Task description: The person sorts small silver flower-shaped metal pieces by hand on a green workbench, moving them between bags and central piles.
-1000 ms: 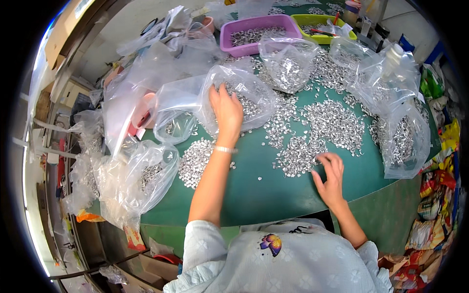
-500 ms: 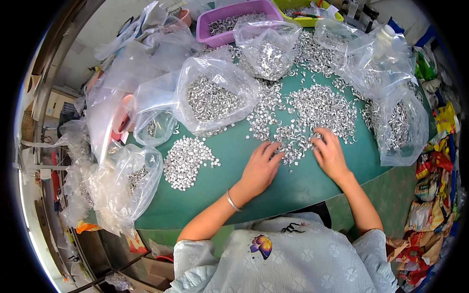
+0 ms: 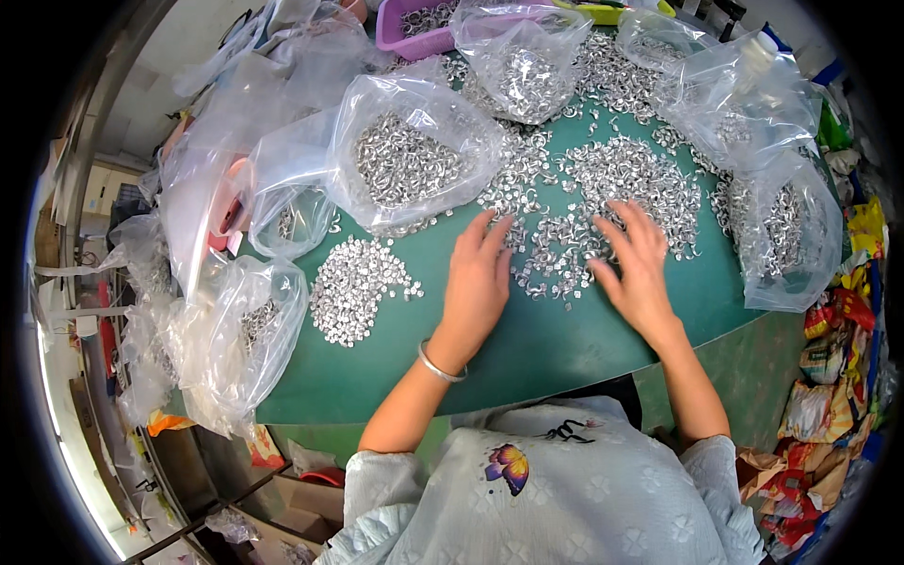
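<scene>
Nearest, a silver bangle (image 3: 441,363) sits on the left wrist, the only one in view. Just beyond, two hands lie palm down on the green table (image 3: 565,348): the left hand (image 3: 476,282) with fingers (image 3: 490,235) spread flat and nearly straight, gripping nothing, tips touching the near edge of the loose heap of small silvery metal pieces (image 3: 603,202); the right hand (image 3: 636,264) likewise splayed open, its fingertips resting on the heap, nothing pinched. To do this spreading or sorting well, I judge the palms should stay low and sweep lightly, drawing out a thin layer so single pieces show, and keep clear of the table's near edge. Left of the left hand lies one separate small pile (image 3: 353,282). The pieces are too many to count. Farther off stand clear plastic bags, about seven; the nearest full one (image 3: 405,160) is just beyond the left hand. Farthest, one purple tray (image 3: 405,38) holds more pieces.
</scene>
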### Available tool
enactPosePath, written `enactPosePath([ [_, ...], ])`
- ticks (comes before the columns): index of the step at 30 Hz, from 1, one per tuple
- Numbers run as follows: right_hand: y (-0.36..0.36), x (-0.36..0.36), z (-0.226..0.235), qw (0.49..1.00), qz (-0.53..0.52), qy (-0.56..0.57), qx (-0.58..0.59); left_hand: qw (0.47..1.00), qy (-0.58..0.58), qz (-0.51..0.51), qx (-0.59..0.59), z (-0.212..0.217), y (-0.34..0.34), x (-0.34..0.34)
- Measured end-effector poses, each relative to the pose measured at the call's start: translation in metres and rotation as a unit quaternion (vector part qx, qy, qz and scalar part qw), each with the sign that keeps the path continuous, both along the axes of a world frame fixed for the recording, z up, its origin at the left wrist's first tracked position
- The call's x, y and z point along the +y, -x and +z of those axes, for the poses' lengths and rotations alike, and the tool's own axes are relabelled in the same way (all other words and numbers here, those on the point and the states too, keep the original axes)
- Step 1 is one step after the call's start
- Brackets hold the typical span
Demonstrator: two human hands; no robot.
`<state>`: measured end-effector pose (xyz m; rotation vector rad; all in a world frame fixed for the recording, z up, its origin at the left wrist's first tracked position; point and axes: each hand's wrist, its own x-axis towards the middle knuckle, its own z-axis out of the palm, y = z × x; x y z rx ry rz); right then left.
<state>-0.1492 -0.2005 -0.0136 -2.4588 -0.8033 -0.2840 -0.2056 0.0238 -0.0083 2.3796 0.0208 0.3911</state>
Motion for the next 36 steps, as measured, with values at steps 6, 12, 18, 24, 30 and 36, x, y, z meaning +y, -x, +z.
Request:
enactPosePath([
  [6, 0.024, 0.032, -0.010, 0.979, 0.164, 0.099, 0.076, 0.970, -0.200, -0.098, 0.097, -0.027, 0.039, -0.010],
  [12, 0.032, -0.002, -0.007, 0.963, 0.225, 0.124, 0.085, 0.967, -0.217, -0.069, 0.116, -0.023, 0.081, 0.001],
  [18, 0.018, -0.022, -0.014, 0.995, 0.049, 0.088, -0.009, 0.982, -0.124, -0.079, 0.123, -0.022, 0.094, -0.018],
  [24, 0.028, 0.025, 0.001, 0.987, 0.144, -0.022, 0.066, 0.979, -0.128, -0.132, 0.092, -0.019, 0.085, -0.016],
  [30, 0.024, 0.005, -0.013, 0.996, 0.091, -0.007, -0.001, 0.994, -0.086, -0.050, 0.043, -0.018, 0.086, 0.009],
  [36, 0.050, 0.013, -0.010, 0.998, 0.047, 0.030, -0.018, 0.994, -0.093, -0.049, 0.029, -0.016, 0.086, -0.023],
])
